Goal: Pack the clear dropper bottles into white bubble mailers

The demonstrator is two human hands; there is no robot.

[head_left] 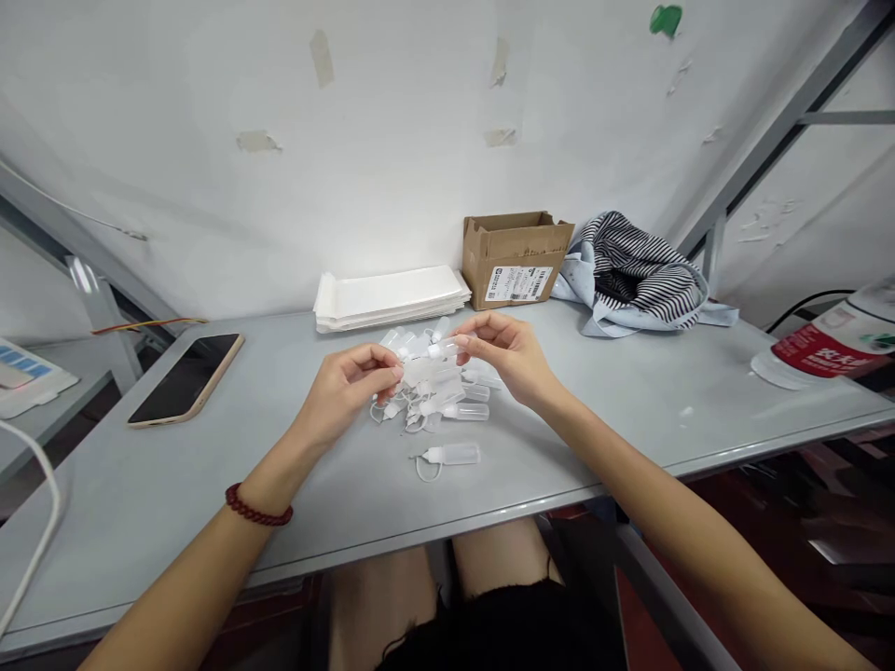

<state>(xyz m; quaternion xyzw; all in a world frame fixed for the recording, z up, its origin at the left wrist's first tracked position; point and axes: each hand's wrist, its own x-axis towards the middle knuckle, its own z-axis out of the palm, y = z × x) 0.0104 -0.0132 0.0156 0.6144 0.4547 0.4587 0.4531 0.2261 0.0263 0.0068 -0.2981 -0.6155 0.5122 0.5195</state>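
Over a pile of small translucent dropper bottles, my right hand pinches one dropper bottle by its end, the tip pointing left. My left hand is closed in a pinch at the left of the pile, close to that bottle's tip. What lies between its thumb and finger is too small to make out. The piled bottles have white caps, some on looped straps. A single dropper bottle lies apart from the pile, nearer the table's front edge, with its strap looping below it.
Behind the pile is a stack of white trays, beside an open cardboard box. A striped cloth lies to the right, and a large water bottle stands farther right. A phone rests on the grey table at left.
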